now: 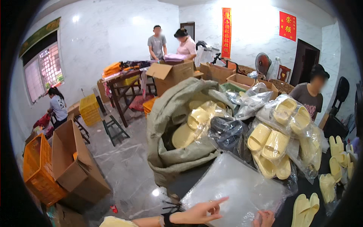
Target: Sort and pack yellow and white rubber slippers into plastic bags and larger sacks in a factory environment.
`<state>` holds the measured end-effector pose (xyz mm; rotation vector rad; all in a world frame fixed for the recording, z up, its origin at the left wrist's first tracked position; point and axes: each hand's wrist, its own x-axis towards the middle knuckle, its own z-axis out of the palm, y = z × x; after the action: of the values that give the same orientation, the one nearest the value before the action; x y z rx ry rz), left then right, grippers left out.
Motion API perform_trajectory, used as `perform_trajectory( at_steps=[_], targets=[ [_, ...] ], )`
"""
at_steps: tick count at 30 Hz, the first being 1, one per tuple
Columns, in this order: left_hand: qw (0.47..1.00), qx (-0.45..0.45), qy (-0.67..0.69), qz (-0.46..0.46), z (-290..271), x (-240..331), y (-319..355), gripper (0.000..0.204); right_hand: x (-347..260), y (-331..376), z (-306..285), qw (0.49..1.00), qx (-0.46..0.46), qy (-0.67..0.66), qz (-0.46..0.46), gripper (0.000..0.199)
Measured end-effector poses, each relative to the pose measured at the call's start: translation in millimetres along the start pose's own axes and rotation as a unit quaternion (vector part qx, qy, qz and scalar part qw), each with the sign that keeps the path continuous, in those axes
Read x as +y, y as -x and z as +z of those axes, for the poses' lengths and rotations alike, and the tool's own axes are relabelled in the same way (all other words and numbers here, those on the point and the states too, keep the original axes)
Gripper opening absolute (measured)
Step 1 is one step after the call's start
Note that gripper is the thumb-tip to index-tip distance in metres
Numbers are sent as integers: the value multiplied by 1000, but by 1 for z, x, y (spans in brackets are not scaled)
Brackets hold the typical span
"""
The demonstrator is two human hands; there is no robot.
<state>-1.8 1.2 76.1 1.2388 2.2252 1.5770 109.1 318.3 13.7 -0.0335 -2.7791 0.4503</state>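
A flat stack of clear plastic bags (230, 185) lies in front of me on a dark surface. Over its near part, my left hand (204, 212) reaches in with fingers stretched apart, holding nothing. My right hand (264, 218) has its fingers curled at the near right edge of the bags and seems to pinch the film. Just right of it rests a pair of pale yellow slippers (304, 209), unwrapped. Beyond the stack, bagged yellow slippers (274, 145) are piled up. A large grey-green woven sack (160, 125) gapes at the left with more yellow slippers (185, 136) inside.
Slippers (334, 168) line the right side. A cardboard box (81, 178) and an orange crate (39, 170) stand on the floor at left, near a green stool (113, 130). A person (310, 92) is at the right; others are by the back table and at far left.
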Motion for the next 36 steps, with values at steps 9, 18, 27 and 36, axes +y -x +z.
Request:
perform_trajectory(
  at_steps=[9, 18, 27, 36],
  targets=[
    [158, 698, -587, 378, -133, 79, 178, 59, -6, -6, 3, 999, 18, 8, -50, 33],
    [44, 737, -627, 249, -100, 105, 107, 104, 7, 4, 1, 996, 29, 50, -68, 33],
    [24, 731, -597, 330, -101, 107, 90, 96, 4, 8, 1, 998, 12, 35, -48, 33],
    [46, 742, -605, 286, -99, 105, 91, 100, 15, 8, 7, 999, 0, 41, -36, 36]
  ],
)
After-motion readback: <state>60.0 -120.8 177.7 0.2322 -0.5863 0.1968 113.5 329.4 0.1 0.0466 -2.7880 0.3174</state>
